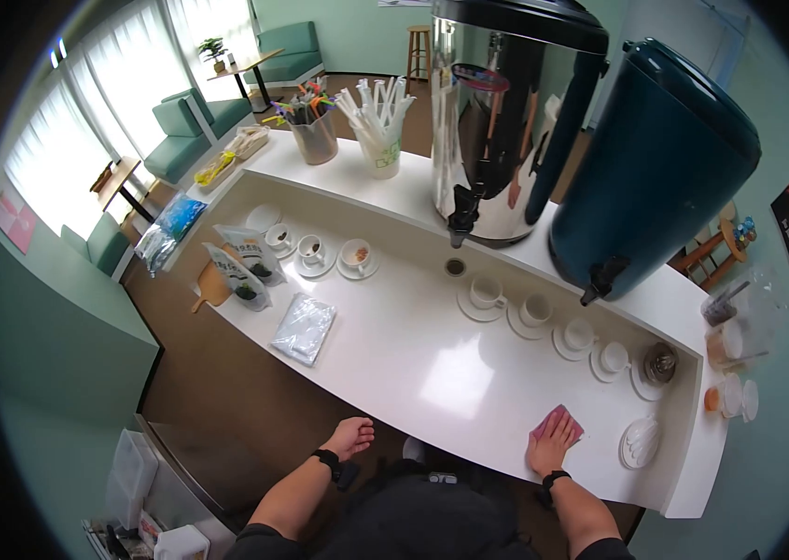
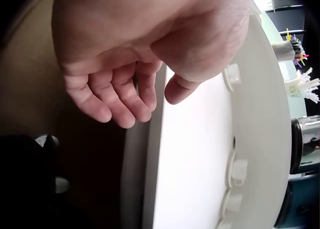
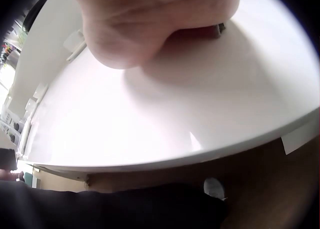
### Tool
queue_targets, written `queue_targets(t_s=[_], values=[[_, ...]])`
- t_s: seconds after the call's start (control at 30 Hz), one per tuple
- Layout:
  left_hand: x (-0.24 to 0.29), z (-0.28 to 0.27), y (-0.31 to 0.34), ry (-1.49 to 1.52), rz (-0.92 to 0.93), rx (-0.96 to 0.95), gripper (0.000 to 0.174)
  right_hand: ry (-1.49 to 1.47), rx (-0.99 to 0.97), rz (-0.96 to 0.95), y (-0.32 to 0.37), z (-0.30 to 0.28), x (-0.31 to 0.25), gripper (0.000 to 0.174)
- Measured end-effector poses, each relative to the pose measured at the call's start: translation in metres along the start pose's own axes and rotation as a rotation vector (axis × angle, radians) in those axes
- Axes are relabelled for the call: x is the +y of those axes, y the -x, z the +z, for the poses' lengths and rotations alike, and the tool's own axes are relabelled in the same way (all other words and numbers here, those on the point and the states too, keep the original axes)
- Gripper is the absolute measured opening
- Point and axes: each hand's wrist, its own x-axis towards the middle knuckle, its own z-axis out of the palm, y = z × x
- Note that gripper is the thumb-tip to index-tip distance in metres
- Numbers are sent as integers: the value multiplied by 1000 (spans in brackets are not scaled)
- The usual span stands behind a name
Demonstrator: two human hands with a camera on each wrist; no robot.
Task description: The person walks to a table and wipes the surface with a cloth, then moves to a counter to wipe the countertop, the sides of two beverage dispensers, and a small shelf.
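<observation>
My right hand (image 1: 551,454) lies flat on a folded pink cloth (image 1: 576,432), pressing it on the white counter (image 1: 380,350) near the front edge. Most of the cloth is hidden under the palm and fingers; in the right wrist view only a dark reddish strip (image 3: 195,33) shows beneath the hand. Held off the counter's front edge, my left hand (image 1: 350,438) has loosely bent fingers with nothing in them. The left wrist view shows its relaxed fingers (image 2: 132,101) beside the counter edge.
White cups on saucers (image 1: 486,294) line the counter's back, left and right. A small white dish (image 1: 640,442) stands right of the cloth. Farther left lie a clear plastic packet (image 1: 304,329) and pouches (image 1: 250,252). Two large dispensers (image 1: 656,168) stand on the raised ledge.
</observation>
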Motion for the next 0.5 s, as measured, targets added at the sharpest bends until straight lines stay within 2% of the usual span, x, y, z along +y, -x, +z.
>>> queue_targets(t_s=[0.2, 0.33, 0.5], values=[[-61, -71, -5, 41, -57, 138, 17, -37, 49, -4, -31, 3, -8, 81], [-106, -79, 6, 179, -106, 237, 17, -51, 28, -68, -62, -9, -36, 80], [-93, -64, 11, 324, -37, 178, 18, -27, 0, -470, -69, -4, -91, 78]])
